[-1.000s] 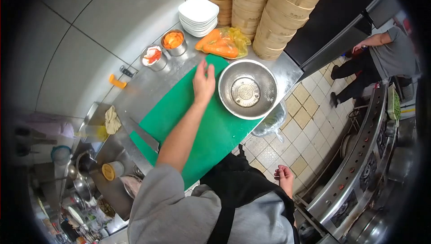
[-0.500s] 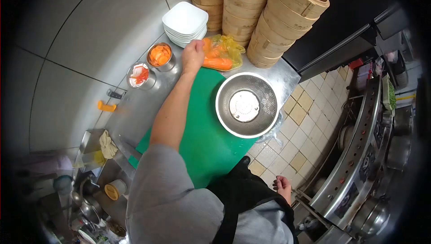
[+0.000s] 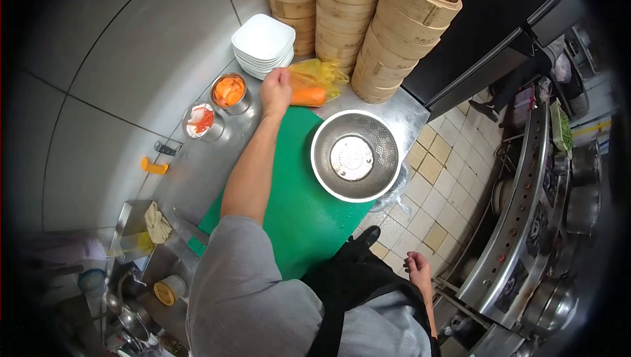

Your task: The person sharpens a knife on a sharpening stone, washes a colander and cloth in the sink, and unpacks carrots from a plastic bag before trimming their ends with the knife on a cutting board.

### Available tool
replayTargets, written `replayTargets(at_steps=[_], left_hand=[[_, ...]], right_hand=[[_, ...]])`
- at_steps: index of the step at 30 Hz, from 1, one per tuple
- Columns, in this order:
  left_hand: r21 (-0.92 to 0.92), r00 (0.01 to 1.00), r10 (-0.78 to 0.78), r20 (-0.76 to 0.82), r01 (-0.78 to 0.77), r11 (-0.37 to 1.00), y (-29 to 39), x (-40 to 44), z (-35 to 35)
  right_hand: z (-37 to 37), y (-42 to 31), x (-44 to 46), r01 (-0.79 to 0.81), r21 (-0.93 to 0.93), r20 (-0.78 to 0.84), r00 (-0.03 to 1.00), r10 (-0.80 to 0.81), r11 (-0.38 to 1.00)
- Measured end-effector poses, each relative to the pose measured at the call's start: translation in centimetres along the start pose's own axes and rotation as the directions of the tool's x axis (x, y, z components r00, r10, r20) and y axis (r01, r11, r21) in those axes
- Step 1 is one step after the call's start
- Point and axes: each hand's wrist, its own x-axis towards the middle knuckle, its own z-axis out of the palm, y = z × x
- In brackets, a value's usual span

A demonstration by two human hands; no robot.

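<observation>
My left hand (image 3: 276, 93) reaches over the far end of the green cutting board (image 3: 289, 192), its fingers closed on the gathered edge of a thin yellow plastic bag (image 3: 322, 73). A thick orange carrot (image 3: 307, 96) shows through the bag's near side; whether more lie behind it is hard to see. Right of the bag, a perforated steel colander (image 3: 355, 155) stands on the board's edge with nothing in it. My right hand (image 3: 417, 266) hangs low at my side, away from the counter, fingers loosely bent and apart, holding nothing.
White square dishes (image 3: 263, 38) and tall bamboo steamers (image 3: 407, 28) are stacked behind. Steel cups of sliced carrot (image 3: 229, 91) and red strips (image 3: 200, 120) stand left. A knife (image 3: 190, 229) lies beside the board. A stove (image 3: 513, 238) runs along the right; another person's leg (image 3: 503, 97) shows beyond.
The yellow bag is pulled tauter towards my left hand, and less orange shows in it. My view has shifted slightly. Another person's leg has come into sight at the far right.
</observation>
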Motion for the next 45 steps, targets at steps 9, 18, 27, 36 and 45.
replayTargets(at_steps=[9, 18, 27, 36, 45], left_hand=[[-0.629, 1.000, 0.005, 0.000, -0.004, 0.777, 2.5, -3.0, -10.1], [-0.452, 0.994, -0.095, 0.056, 0.110, 0.885, 1.8, -17.3, -19.3], [0.273, 0.997, -0.054, -0.055, 0.067, 0.960, 3.5, -31.5, -21.5], [0.468, 0.673, -0.634, -0.382, 0.732, 0.495, 3.7, -44.5, -21.6], [-0.726, 0.395, -0.889, 0.233, 0.678, 0.111, 7.9, -47.3, -20.7]], right_hand=[[-0.3, 1.6, 1.4, -0.067, 0.049, 0.113, 0.992, 0.061, 0.997], [-0.5, 2.2, 6.5, 0.034, 0.014, 0.238, 0.971, -0.037, 0.999], [-0.9, 0.3, 9.3, 0.081, -0.043, 0.391, 0.918, -0.058, 0.996], [-3.3, 0.1, 12.8, 0.213, -0.059, 0.546, 0.825, -0.147, 0.975], [-4.7, -1.7, 13.3, 0.250, 0.042, 0.698, 0.685, -0.207, 0.967]])
